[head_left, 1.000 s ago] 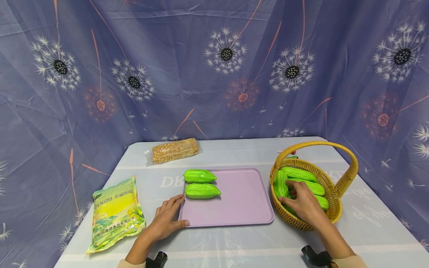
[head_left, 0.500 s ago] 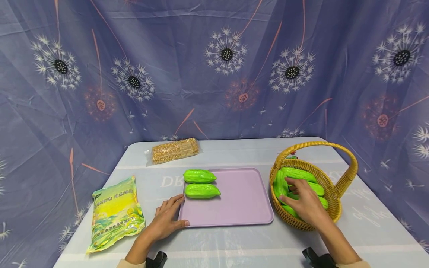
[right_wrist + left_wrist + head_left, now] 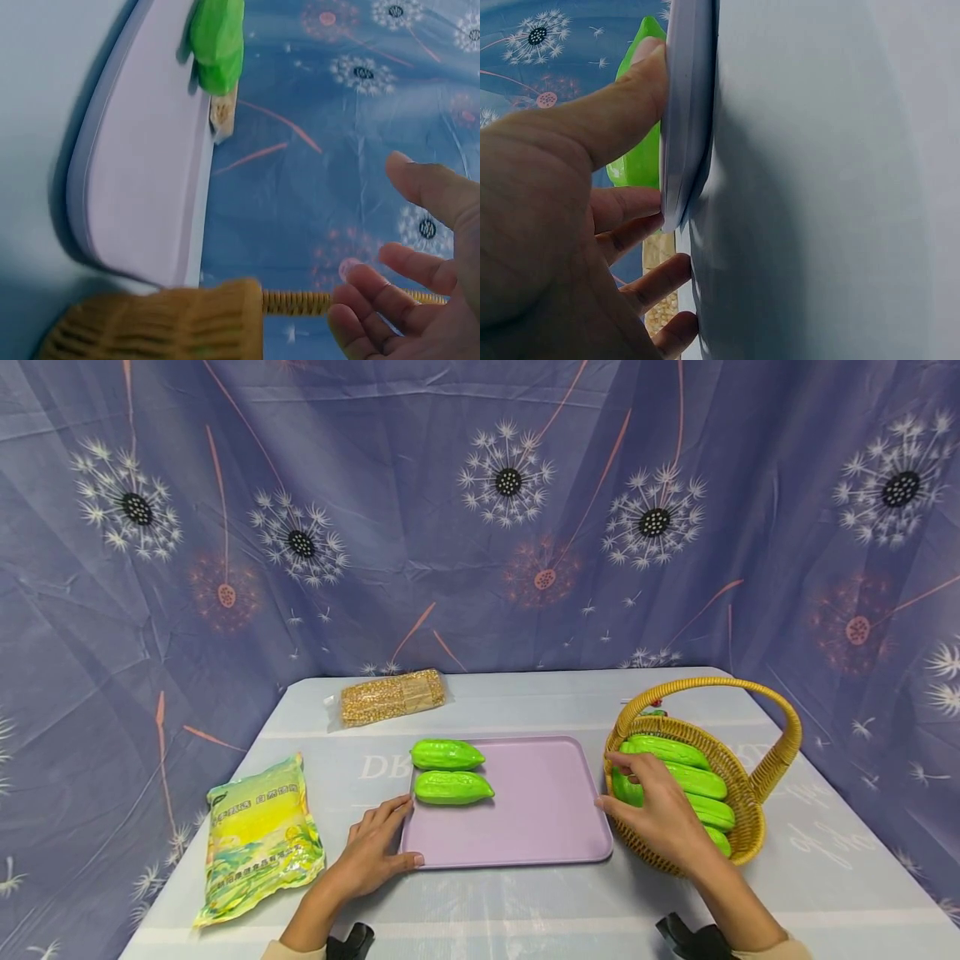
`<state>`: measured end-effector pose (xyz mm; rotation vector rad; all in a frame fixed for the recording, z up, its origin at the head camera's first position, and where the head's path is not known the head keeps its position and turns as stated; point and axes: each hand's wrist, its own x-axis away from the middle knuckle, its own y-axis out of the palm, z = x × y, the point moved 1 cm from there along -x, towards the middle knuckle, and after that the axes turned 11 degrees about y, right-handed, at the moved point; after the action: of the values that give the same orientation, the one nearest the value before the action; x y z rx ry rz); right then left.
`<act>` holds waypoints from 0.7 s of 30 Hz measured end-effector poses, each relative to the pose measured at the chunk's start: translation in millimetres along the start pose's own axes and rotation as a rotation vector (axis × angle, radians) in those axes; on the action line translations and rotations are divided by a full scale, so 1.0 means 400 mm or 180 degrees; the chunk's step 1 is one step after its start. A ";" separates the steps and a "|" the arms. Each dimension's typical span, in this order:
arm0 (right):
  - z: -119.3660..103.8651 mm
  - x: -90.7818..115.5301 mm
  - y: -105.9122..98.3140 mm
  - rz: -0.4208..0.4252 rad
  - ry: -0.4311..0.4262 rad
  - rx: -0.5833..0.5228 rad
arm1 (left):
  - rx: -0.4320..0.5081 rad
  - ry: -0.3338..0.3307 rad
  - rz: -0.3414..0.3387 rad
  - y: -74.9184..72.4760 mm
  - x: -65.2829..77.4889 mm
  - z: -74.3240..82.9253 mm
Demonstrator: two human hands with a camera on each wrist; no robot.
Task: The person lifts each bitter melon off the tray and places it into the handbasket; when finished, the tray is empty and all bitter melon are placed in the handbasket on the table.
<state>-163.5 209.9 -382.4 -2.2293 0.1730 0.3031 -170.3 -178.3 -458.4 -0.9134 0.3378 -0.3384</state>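
lying in basket below right fingers: gourds

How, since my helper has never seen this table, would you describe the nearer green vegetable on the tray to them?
On the table, find the light purple tray touched by the left hand. On that tray's left part, pick the front green vegetable: its twin lies just behind it.

You're at a staged tabletop set, something like a small recording booth; a dandelion-print curtain backs and flanks your pale table; you can't tell what building surrounds it.
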 end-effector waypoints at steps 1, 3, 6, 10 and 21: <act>-0.005 -0.001 0.004 -0.0004 -0.0030 -0.0004 | -0.0004 0.0000 0.0001 0.000 0.000 0.000; -0.015 -0.004 0.013 -0.0032 -0.0087 -0.0033 | -0.0011 0.0006 0.0011 0.000 0.001 0.001; -0.027 -0.010 0.030 -0.0069 -0.0159 -0.0085 | -0.0022 0.0014 0.0008 0.001 0.001 0.000; -0.043 -0.018 0.051 -0.0107 -0.0236 -0.0111 | -0.0023 0.0010 0.0000 0.002 0.001 -0.001; -0.087 -0.045 0.127 -0.0230 -0.0595 -0.0252 | -0.0029 0.0007 0.0016 0.001 0.000 0.001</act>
<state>-187.0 151.3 -394.5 -2.2644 -0.0203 0.4835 -170.2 -177.9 -458.5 -0.9211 0.3439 -0.3336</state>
